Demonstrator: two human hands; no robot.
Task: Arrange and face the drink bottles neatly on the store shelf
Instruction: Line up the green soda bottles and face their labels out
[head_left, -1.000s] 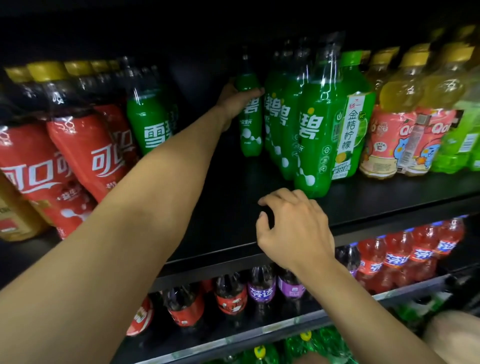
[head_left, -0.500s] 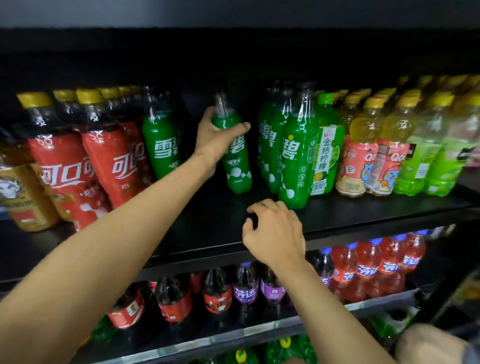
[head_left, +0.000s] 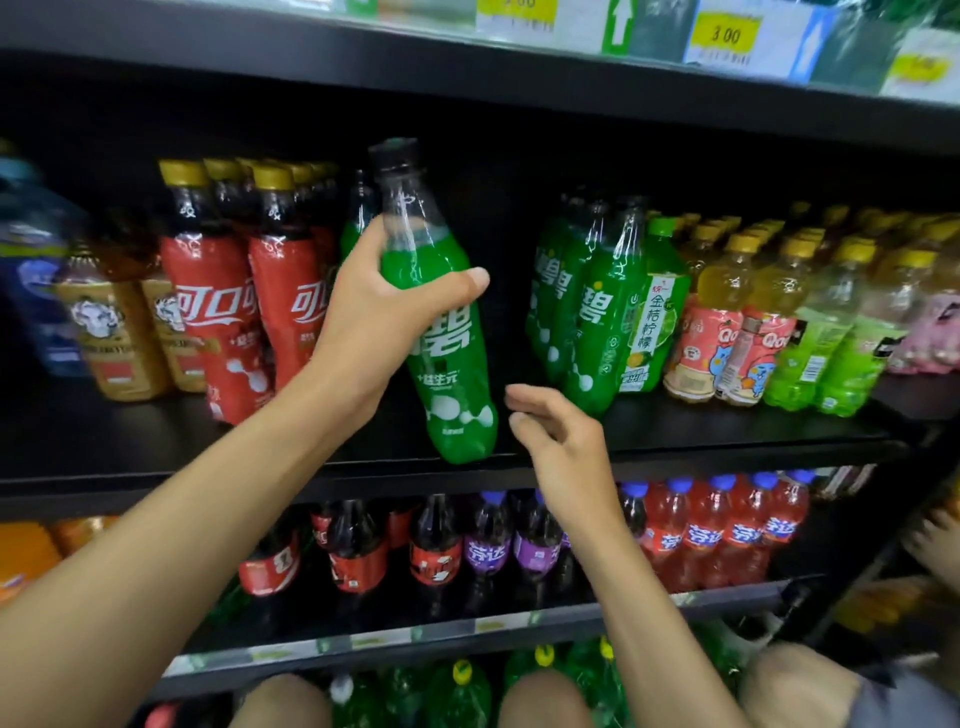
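Note:
My left hand (head_left: 379, 312) grips a green soda bottle (head_left: 452, 374) round its upper body. The bottle is tilted, its base near the front edge of the black middle shelf (head_left: 727, 431), its white label facing me. My right hand (head_left: 556, 441) hovers just right of the bottle's base with fingers relaxed, holding nothing. A row of matching green bottles (head_left: 587, 312) stands to the right, and one more green bottle (head_left: 356, 223) shows behind my left hand.
Red cola bottles (head_left: 218, 312) and gold-labelled bottles (head_left: 111, 332) stand left. Yellow-capped juice bottles (head_left: 727, 322) and light green ones (head_left: 831, 358) fill the right. The lower shelf (head_left: 467, 631) holds cola, purple and red sodas. Price tags (head_left: 724, 36) line the shelf above.
My left hand has pulled the green bottle forward from deep in the shelf to its front edge, tilting it. My right hand has lifted off the shelf edge and opened beside the bottle's base.

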